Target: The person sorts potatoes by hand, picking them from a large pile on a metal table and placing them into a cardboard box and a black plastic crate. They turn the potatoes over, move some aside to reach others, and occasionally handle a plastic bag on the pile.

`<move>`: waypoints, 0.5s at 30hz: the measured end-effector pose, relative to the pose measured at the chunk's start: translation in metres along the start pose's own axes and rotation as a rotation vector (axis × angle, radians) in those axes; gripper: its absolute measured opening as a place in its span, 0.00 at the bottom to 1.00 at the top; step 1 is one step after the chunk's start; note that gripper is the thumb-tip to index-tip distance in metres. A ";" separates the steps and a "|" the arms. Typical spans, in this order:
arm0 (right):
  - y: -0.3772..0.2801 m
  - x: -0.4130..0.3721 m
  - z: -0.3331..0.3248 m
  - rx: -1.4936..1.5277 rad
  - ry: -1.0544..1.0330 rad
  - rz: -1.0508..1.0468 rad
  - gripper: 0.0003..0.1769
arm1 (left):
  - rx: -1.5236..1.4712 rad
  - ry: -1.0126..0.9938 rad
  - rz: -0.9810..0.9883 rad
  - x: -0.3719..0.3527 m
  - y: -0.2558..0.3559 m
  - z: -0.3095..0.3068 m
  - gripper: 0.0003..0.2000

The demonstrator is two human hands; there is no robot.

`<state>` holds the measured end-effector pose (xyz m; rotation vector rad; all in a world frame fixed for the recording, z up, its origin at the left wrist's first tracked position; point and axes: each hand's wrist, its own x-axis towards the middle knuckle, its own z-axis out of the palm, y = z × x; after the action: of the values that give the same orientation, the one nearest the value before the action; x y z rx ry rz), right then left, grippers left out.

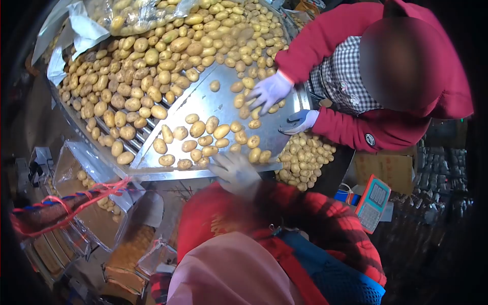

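My right hand, in a pale glove and slightly blurred, reaches over the near edge of a metal chute. Its fingers are stretched out beside several loose potatoes, and nothing shows in its grip. My left hand is out of view. A co-worker across the chute has one gloved hand spread over potatoes and the other gloved hand low at the chute's right side. Potatoes are heaped in a pile below the chute's right end.
A large mass of potatoes covers the slatted rack behind the chute, with clear plastic sheeting on top. At right are a digital scale and a cardboard box. A pole wrapped in red cord juts in at left, near a plastic-lined crate.
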<state>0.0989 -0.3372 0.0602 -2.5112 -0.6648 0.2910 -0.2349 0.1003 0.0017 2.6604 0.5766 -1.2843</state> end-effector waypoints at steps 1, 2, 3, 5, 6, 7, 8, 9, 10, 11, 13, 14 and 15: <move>0.001 0.019 0.006 -0.035 0.067 -0.114 0.27 | -0.005 0.020 0.011 0.002 0.013 -0.015 0.17; 0.001 0.039 0.014 -0.070 0.141 -0.226 0.27 | -0.007 0.024 0.004 0.008 0.026 -0.038 0.17; 0.001 0.060 0.029 -0.100 0.109 -0.330 0.28 | -0.179 -0.094 0.058 0.024 0.049 -0.082 0.17; 0.004 0.105 0.049 -0.122 0.076 -0.438 0.30 | -0.327 -0.109 0.156 0.055 0.056 -0.101 0.17; 0.008 0.131 0.056 -0.109 -0.115 -0.327 0.28 | -0.301 -0.006 0.194 0.068 0.051 -0.093 0.17; 0.016 0.153 0.058 -0.095 -0.305 -0.217 0.27 | -0.346 0.023 0.240 0.062 0.070 -0.116 0.16; 0.014 0.177 0.036 -0.104 -0.312 0.259 0.23 | -0.394 0.052 0.283 0.056 0.098 -0.143 0.15; 0.046 0.195 0.047 -0.534 -0.299 -0.103 0.22 | -0.399 0.107 0.312 0.056 0.108 -0.149 0.14; 0.064 0.208 0.034 -0.331 -0.023 -0.150 0.23 | -0.399 0.154 0.340 0.054 0.119 -0.156 0.13; 0.083 0.210 0.032 -0.286 0.226 -0.186 0.23 | -0.461 0.127 0.335 0.050 0.136 -0.173 0.11; 0.075 0.188 -0.042 0.228 0.424 0.021 0.21 | -0.549 0.222 0.368 0.056 0.147 -0.169 0.11; 0.101 0.167 -0.054 0.121 0.443 0.005 0.24 | -0.632 0.321 0.396 0.059 0.151 -0.166 0.10; 0.095 0.139 -0.081 0.136 0.534 0.063 0.22 | -0.684 0.307 0.417 0.065 0.153 -0.164 0.11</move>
<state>0.2829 -0.3715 0.0671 -2.3304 -0.3365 -0.2989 -0.0193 0.0239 0.0474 2.2212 0.3689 -0.4515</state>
